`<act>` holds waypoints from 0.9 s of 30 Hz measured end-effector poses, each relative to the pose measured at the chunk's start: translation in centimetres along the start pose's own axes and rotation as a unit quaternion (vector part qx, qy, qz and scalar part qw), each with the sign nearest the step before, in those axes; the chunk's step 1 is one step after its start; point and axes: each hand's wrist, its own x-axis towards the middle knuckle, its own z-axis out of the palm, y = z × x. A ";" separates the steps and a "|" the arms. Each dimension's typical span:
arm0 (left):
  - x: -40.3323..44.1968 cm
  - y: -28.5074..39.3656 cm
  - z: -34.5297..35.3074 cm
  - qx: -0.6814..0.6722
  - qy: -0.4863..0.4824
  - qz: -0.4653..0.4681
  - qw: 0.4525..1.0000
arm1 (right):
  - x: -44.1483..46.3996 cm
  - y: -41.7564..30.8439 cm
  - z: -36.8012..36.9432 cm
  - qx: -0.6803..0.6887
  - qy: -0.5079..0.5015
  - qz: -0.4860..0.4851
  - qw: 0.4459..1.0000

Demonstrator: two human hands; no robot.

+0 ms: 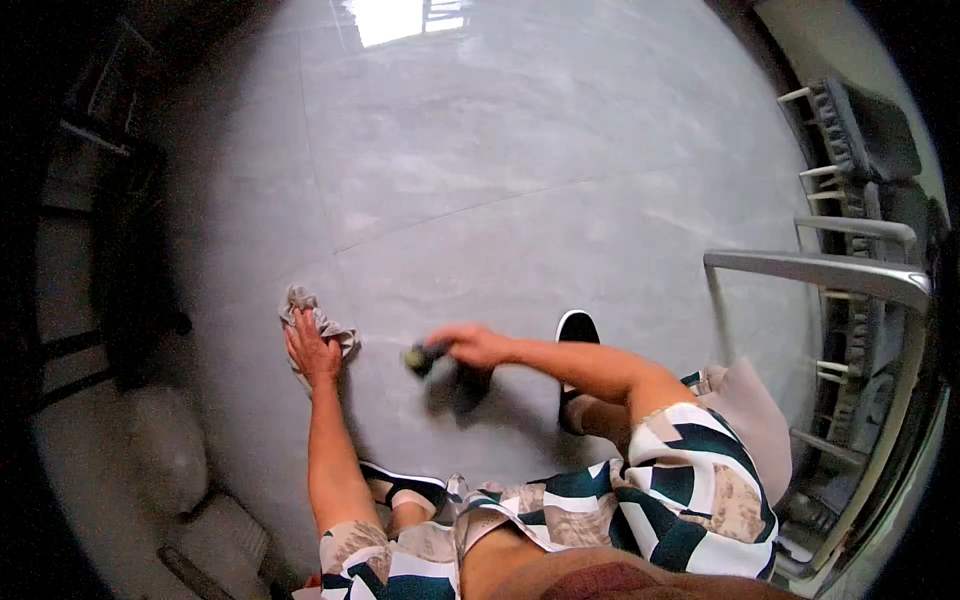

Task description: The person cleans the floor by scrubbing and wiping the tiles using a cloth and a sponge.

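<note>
My left hand (314,350) presses a crumpled beige cloth (340,337) against the grey floor (450,200), with bits of the cloth bunched out past the fingers. To its right, my right hand (474,345) is wrapped around a dark spray bottle (468,388) with a yellowish-green nozzle tip pointing left toward the cloth. Motion blurs the bottle, so its lower end is hard to make out.
My black shoes (578,328) with white soles stand on the glossy floor. Metal-framed chairs (815,265) line the right side. Dark furniture (120,250) stands on the left, and a pale rounded object (165,450) sits at lower left. Thin joint lines cross the floor.
</note>
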 end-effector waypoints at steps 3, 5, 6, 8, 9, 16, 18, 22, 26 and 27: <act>-0.3 0.8 0.0 -0.021 0.020 -0.007 1.000 | 1.0 -1.5 -10.8 -0.084 0.252 -0.001 0.964; -1.0 1.1 -0.9 -0.053 -0.015 -0.050 0.997 | -0.4 2.9 -21.4 -0.311 0.373 -0.063 0.872; -1.7 1.5 -1.8 -0.078 -0.056 -0.096 0.991 | -1.0 2.6 -24.5 -0.235 0.411 -0.117 0.873; -2.1 3.9 -4.1 -0.084 0.076 -0.058 0.992 | -4.4 7.8 -34.0 -0.286 0.490 0.019 0.823; -2.5 4.5 -4.9 -0.093 0.006 -0.099 0.991 | -3.0 1.7 -31.8 -0.335 0.576 0.112 0.738; -4.4 6.3 -4.1 -0.065 0.017 0.014 0.998 | 6.3 -0.1 -26.1 -0.484 0.404 -0.112 0.768; -2.4 6.0 -4.7 -0.080 0.006 0.024 0.997 | 11.3 -3.7 -19.7 -0.455 0.274 -0.180 0.828; -2.3 5.7 -4.3 -0.070 0.005 0.030 0.997 | 12.7 -3.7 -4.7 -0.465 0.150 -0.191 0.852; -3.1 5.9 -2.1 -0.088 0.017 0.043 0.995 | 5.7 -1.7 4.6 -0.420 0.094 -0.175 0.886; -3.4 5.9 -2.0 -0.099 0.010 0.036 0.994 | 4.0 -1.8 5.5 -0.397 0.075 -0.158 0.901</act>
